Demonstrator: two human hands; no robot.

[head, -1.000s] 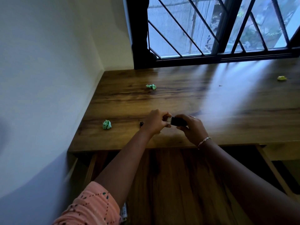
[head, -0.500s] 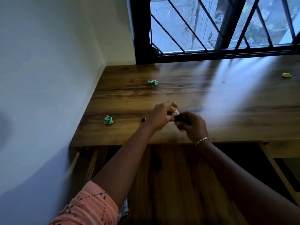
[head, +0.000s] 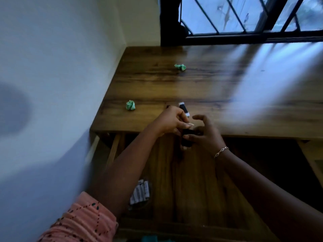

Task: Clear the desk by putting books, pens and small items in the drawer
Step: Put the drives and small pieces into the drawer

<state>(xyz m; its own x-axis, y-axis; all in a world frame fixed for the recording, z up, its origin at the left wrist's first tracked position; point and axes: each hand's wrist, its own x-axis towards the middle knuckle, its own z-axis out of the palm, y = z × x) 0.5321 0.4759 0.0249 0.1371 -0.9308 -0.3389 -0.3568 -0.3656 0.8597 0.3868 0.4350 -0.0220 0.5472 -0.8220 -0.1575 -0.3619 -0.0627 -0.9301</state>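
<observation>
My left hand (head: 172,121) and my right hand (head: 205,135) meet at the desk's front edge (head: 244,135), above the open drawer (head: 201,180). My right hand grips a small black object (head: 187,137) whose lower end hangs over the drawer. My left hand's fingers pinch a short black piece with white ends (head: 183,109) that sticks up over the desk. A tiny dark item (head: 167,107) lies on the desk just behind my left hand. Two crumpled green paper balls lie on the desk, one near the left (head: 130,105) and one farther back (head: 180,67).
A black-and-white striped item (head: 139,193) lies in the drawer's left part, and something teal (head: 153,239) shows at the bottom edge. A white wall (head: 61,84) bounds the desk's left side. A barred window (head: 244,18) runs behind it.
Both hands drew back from the desk middle to its front edge over the drawer. The black object they held together is now two pieces, one in each hand. The view tilted down.
</observation>
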